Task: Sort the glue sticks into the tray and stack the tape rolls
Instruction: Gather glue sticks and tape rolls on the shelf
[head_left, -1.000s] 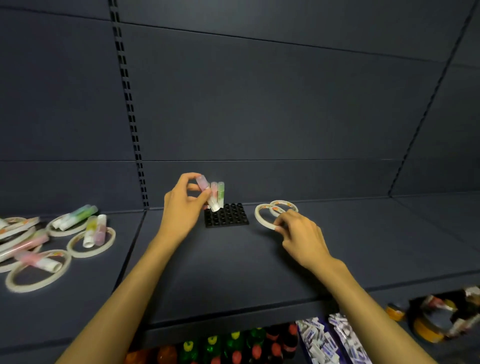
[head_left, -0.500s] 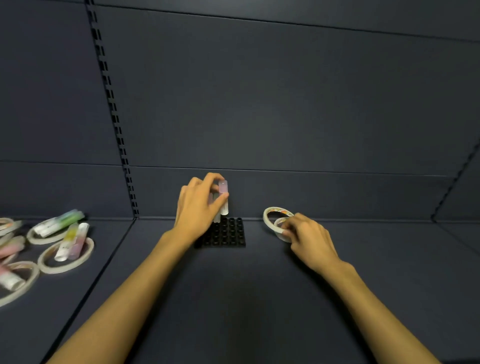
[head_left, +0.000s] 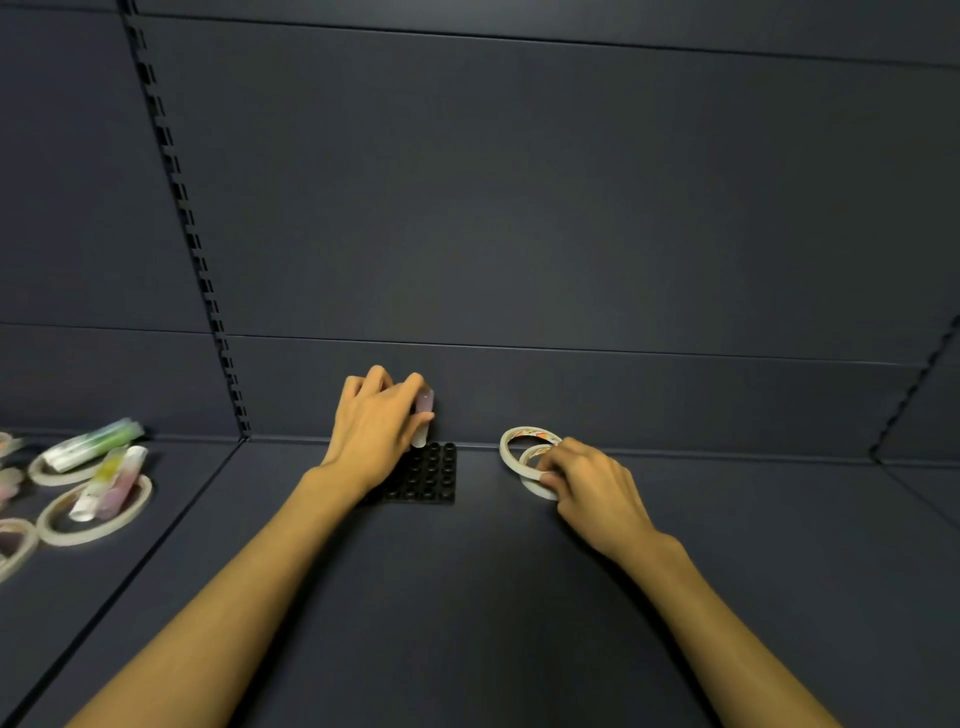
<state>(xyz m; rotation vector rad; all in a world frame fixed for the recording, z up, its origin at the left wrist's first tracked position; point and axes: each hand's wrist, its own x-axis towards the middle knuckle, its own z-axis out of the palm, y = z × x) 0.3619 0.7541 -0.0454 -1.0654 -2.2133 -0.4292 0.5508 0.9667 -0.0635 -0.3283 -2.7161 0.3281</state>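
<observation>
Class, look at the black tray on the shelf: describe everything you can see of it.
The black tray is a small, square, plastic-looking block with rows of round holes. It lies flat on the dark shelf near the back wall. The left hand covers its left side, holding a glue stick upright above its rear holes.

There is only 1 view, from a camera on the person's head. It looks forward and a little down at a dark shelf (head_left: 467, 597) and the back wall (head_left: 519, 208) behind it. It sits close, so both bare arms reach in from 6 o'clock. The left hand (head_left: 371, 434) is near the middle, the right hand (head_left: 592, 483) toward 3 o'clock. The wide lens bends the edges. No second view shares the scene.
</observation>
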